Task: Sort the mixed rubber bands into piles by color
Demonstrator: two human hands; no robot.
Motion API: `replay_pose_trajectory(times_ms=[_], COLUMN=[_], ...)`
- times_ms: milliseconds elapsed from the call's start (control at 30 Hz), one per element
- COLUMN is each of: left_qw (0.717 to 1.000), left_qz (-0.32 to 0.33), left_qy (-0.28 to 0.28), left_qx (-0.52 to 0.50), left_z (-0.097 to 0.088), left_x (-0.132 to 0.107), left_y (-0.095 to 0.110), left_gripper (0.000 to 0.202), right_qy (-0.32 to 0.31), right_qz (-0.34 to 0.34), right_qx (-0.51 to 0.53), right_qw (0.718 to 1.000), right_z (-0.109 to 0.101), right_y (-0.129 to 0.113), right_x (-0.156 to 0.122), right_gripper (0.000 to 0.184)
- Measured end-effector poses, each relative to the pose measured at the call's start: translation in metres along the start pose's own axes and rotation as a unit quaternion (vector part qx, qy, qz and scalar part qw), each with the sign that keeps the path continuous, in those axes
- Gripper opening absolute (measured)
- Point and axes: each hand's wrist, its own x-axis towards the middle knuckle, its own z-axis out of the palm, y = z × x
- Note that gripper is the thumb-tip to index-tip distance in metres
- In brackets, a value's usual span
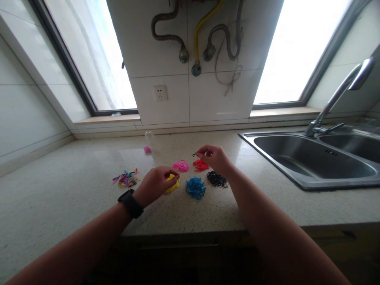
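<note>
Your blue bands (195, 188) look rubbery, your counter (83, 166) smooth, stone-like and faintly glossy, your sink (297, 152) satin metal.

A steel double sink (314, 158) with a chrome faucet (334, 96) sits at right; the tiled wall (219, 105) carries a white socket (161, 93) and a yellow pipe (196, 39) — a bent hose (166, 37) on either side — between bright windows (291, 47).

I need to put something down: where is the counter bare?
Free: counter left of the mixed-colour pile, and between right forearm and sink. Crowded: the middle, with yellow pile, pink pile, red pile, blue pile and black pile.
</note>
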Motion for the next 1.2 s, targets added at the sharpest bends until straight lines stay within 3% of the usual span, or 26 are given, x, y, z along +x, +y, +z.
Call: replay_pose_trajectory(times_ms=[67, 233, 433, 533, 900, 1100, 1200], left_qw=[0.990, 0.920, 0.806, 0.775, 0.741, 0.750, 0.773], left_qz=[-0.042, -0.121, -0.175, -0.176, -0.143, -0.139, -0.142], left_qy=[-0.026, -0.009, 0.001, 0.002, 0.023, 0.037, 0.049], left_qx=[-0.132, -0.373, -0.566, -0.606, -0.656, -0.646, -0.616], left_z=[-0.006, -0.016, -0.021, -0.026, -0.036, -0.037, -0.036], left_x=[-0.001, -0.005, -0.009, -0.011, -0.013, -0.012, -0.010], left_y=[0.004, 0.019, 0.027, 0.027, 0.032, 0.031, 0.024], left_gripper=[0.036, 0.033, 0.029, 0.027, 0.026, 0.027, 0.025], right_qy=[0.000, -0.003, -0.009, -0.012, -0.018, -0.020, -0.020], right_qz=[0.002, 0.000, 0.017, 0.019, 0.021, 0.026, 0.028], right_qx=[0.006, 0.005, -0.007, -0.010, 0.000, -0.001, 0.000], right_qw=[1.000, 1.000, 1.000, 1.000, 1.000, 0.999, 0.999], right_z=[-0.002, -0.005, -0.006, -0.006, -0.006, -0.006, -0.006], right_y=[0.003, 0.009, 0.008, 0.007, 0.011, 0.009, 0.010], right_x=[0.000, 0.001, 0.001, 0.001, 0.001, 0.001, 0.001], right_gripper=[0.019, 0.021, 0.023, 0.024, 0.027, 0.027, 0.027])
